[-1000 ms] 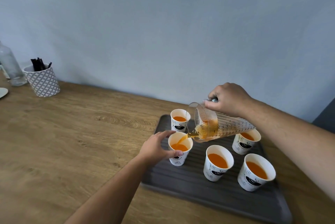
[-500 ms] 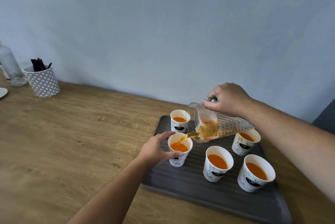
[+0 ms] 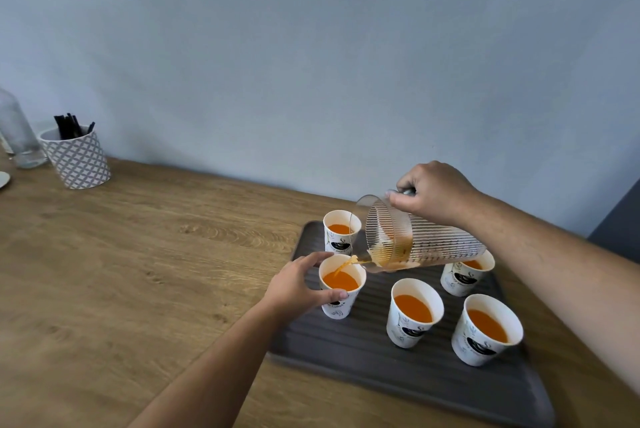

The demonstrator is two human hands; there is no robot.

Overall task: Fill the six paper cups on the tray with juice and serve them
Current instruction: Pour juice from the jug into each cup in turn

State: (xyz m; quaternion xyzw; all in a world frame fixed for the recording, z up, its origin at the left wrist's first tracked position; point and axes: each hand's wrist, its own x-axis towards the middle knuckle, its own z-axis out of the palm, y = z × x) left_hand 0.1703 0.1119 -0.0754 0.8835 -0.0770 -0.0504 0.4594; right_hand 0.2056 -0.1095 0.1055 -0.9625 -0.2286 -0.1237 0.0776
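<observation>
From the head view, my left hand (image 3: 294, 283) curls its fingers and thumb round the near-left cup (image 3: 346, 308) on the tray (image 3: 346, 351). I hold it so, I judge, because light paper could shift under a falling stream. My right hand (image 3: 431, 193) is clenched on the handle of the ribbed clear jug (image 3: 426, 240), tipped almost flat with the spout just above that cup's rim, so the little juice (image 3: 341, 280) left inside can run out. A thin orange thread drops into the cup, which looks well filled. The other cups (image 3: 414, 315) I can see, four of them, stand upright on the dark ridged tray with orange juice inside. A sixth I cannot see; the jug may hide it. The tray sits on the wooden table (image 3: 138, 271) near the wall.
</observation>
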